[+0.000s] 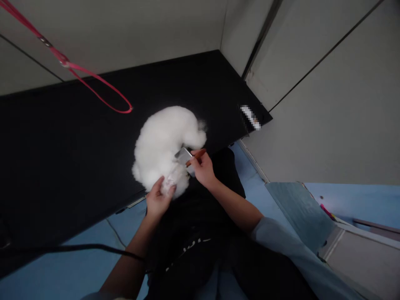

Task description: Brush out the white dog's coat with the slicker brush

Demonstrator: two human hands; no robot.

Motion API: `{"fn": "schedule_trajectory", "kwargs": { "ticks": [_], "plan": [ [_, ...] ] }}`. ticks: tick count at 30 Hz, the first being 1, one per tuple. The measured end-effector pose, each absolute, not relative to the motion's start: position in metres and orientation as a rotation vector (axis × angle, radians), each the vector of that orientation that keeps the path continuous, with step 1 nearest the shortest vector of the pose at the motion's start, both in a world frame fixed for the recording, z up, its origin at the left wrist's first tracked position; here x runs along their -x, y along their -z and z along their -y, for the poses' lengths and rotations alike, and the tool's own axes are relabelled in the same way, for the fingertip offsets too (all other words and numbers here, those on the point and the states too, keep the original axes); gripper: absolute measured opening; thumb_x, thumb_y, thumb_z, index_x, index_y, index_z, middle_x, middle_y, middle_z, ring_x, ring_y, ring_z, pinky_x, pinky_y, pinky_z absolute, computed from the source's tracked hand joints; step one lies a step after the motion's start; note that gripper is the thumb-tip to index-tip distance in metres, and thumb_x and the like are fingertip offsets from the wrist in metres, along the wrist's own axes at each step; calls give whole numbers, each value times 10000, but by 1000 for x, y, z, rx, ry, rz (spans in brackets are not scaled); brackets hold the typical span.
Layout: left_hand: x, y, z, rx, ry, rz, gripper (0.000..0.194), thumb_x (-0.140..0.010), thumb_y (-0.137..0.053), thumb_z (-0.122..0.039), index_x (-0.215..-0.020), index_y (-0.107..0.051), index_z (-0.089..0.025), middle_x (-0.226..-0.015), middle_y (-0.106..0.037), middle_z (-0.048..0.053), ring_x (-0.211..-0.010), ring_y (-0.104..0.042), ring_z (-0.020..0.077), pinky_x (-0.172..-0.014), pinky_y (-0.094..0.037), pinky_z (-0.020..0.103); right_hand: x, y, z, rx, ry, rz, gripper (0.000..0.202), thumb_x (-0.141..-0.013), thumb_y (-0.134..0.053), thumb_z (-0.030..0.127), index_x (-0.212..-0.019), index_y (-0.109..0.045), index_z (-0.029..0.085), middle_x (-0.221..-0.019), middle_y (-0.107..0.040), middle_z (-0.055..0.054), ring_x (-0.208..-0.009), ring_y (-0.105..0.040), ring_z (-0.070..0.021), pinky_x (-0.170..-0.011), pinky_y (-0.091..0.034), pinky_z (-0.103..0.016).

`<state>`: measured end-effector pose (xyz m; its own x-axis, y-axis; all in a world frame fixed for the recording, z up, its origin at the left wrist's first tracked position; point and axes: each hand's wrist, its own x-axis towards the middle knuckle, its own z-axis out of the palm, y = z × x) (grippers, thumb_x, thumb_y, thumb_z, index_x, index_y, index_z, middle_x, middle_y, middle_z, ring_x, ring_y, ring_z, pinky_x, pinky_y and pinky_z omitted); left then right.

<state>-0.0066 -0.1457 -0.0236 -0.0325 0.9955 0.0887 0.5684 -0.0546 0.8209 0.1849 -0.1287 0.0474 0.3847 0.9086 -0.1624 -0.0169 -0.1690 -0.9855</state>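
Observation:
A white fluffy dog (pixel 165 133) lies curled on the black table (pixel 78 133), close to its near edge. My left hand (pixel 158 198) is closed on the fur of the dog's near end, thumb on one side and fingers on the other; which body part this is I cannot make out. In my right hand (pixel 204 168) is a slicker brush (pixel 184 155), gripped by its brown handle. The brush's flat silver head lies against or just beside the fur, right of my left hand. Its bristles do not show.
A red loop leash (pixel 103 89) hangs over the table's left part. A pixelated white item (pixel 250 117) lies at the right corner. Grey panels (pixel 312 104) stand behind and to the right. A black cable (pixel 78 248) crosses at lower left, above the blue floor (pixel 75 271).

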Motion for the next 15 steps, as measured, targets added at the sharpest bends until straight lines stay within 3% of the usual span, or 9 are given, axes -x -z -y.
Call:
{"fn": "schedule_trajectory", "kwargs": {
  "ticks": [3,5,8,10,12,15],
  "plan": [
    [12,26,144,-1688,-919,-1606,536,-595,-733,-567,-906,-703,-132,-583,-579,1,-512,-532,157,-516,-467,286,-185,-47,130,1434,-1153,941,151,-797,-653,273,-928,-617,207,-839,-672,-2,-779,-646,-161,-766,-534,-301],
    [16,28,143,-1682,-914,-1576,560,-617,-718,-578,-956,-702,-132,-520,-484,-45,-460,-455,129,-487,-435,272,-189,-47,132,1521,-1061,845,140,-807,-630,260,-931,-604,202,-856,-665,-9,-790,-646,-163,-801,-532,-316],
    [18,29,142,-1618,-998,-1530,578,-800,-551,-597,-1056,-693,-98,-611,-551,2,-534,-512,153,-546,-474,298,-193,-48,139,1519,-875,806,156,-839,-597,294,-967,-593,205,-955,-670,-35,-880,-653,-174,-869,-522,-332],
    [15,29,141,-1555,-1057,-1541,589,-886,-434,-586,-1036,-698,-81,-664,-583,40,-595,-548,177,-575,-487,317,-191,-48,145,1431,-981,951,179,-815,-632,316,-959,-612,211,-957,-678,-34,-880,-653,-181,-850,-526,-330],
    [10,27,140,-1491,-1089,-1588,556,-878,-463,-577,-1018,-709,-99,-678,-591,41,-627,-560,180,-597,-494,315,-189,-48,149,1435,-1063,992,162,-795,-643,305,-927,-621,214,-906,-678,-24,-831,-648,-180,-814,-531,-329],
    [4,24,137,-1410,-1070,-1661,489,-770,-596,-563,-977,-726,-139,-641,-579,10,-579,-526,151,-569,-476,284,-189,-49,151,1518,-914,819,130,-838,-585,304,-932,-593,215,-918,-675,-25,-829,-649,-174,-830,-536,-338]
  ]
}}
